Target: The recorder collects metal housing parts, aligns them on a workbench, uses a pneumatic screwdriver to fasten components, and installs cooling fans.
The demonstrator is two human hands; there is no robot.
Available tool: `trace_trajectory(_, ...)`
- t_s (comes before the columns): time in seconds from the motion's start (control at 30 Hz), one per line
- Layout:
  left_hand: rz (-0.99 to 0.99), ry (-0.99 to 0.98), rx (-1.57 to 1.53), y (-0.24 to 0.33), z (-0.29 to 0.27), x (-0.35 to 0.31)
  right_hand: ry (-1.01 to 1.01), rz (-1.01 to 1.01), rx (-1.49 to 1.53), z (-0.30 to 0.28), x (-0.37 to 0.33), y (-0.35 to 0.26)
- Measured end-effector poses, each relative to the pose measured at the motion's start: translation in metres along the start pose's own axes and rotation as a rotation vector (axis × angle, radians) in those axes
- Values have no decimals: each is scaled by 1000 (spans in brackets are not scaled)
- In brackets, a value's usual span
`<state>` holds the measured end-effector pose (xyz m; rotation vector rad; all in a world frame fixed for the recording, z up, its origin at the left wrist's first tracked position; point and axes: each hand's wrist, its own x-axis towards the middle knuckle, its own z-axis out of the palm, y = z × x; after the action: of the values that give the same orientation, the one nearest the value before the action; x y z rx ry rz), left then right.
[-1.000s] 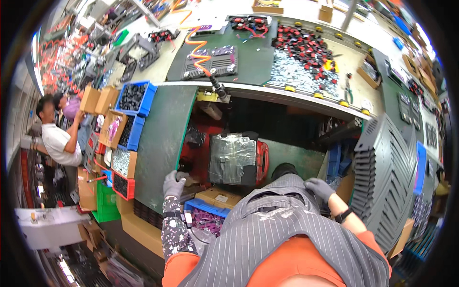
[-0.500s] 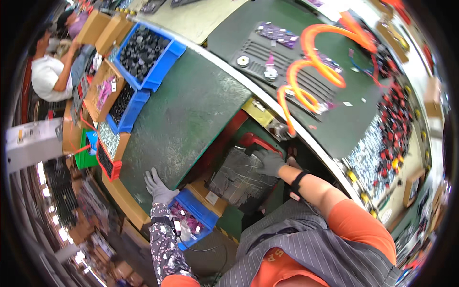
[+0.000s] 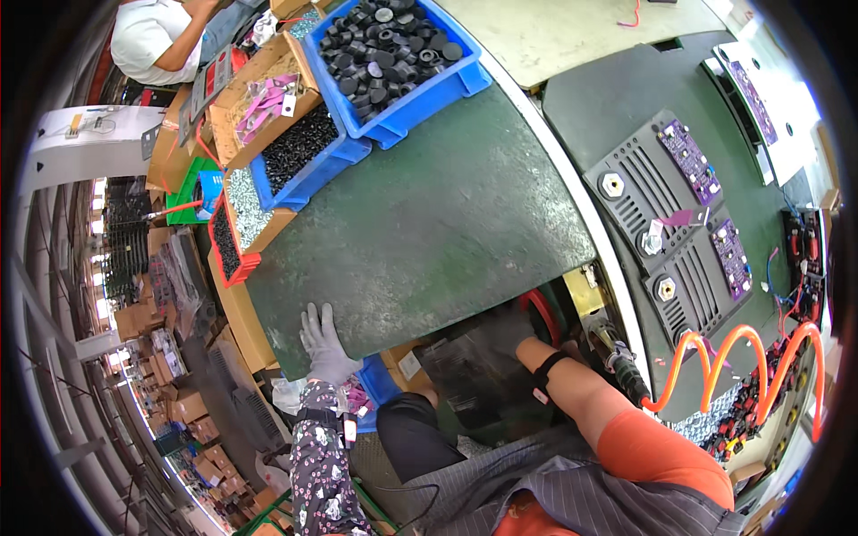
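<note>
My gloved left hand (image 3: 329,347) rests on the near left edge of the green work surface (image 3: 429,214), fingers stretched out and holding nothing. Below the opposite part of that edge, my gloved right hand (image 3: 508,327) is in deep shadow. It is at the far side of a dark flat piece (image 3: 474,371) that looks like a covered seat, close to a curved red bar (image 3: 539,314). The shadow hides its fingers, so I cannot make out whether it grips the dark piece. My knee shows beside this piece.
Blue bins of black caps (image 3: 384,62) and small black parts (image 3: 299,147) line the back left. A blue bin (image 3: 380,380) sits under the near edge. A power screwdriver (image 3: 617,353) with a coiled orange hose (image 3: 715,344) lies right, beside black slotted panels (image 3: 657,214) bearing purple circuit boards.
The view has shifted and come closer to the work surface. My right hand and the dark piece now lie lower, in shadow beneath the edge. My left hand stays spread on the surface.
</note>
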<state>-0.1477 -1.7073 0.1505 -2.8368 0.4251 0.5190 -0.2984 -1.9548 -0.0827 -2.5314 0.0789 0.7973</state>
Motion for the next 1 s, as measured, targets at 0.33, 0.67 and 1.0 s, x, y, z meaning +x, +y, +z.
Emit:
trace_trajectory(0.33, -38, -53, 11, 4, -6, 1, 159, 168, 709, 25, -30, 40)
trace_trajectory(0.67, 55, -5, 29, -1, -6, -1, -283, 91, 570, 0, -20, 48)
trace_trajectory(1.0, 34, -164, 73, -14, -6, 3, -422, -63, 564, -86, -1, 37)
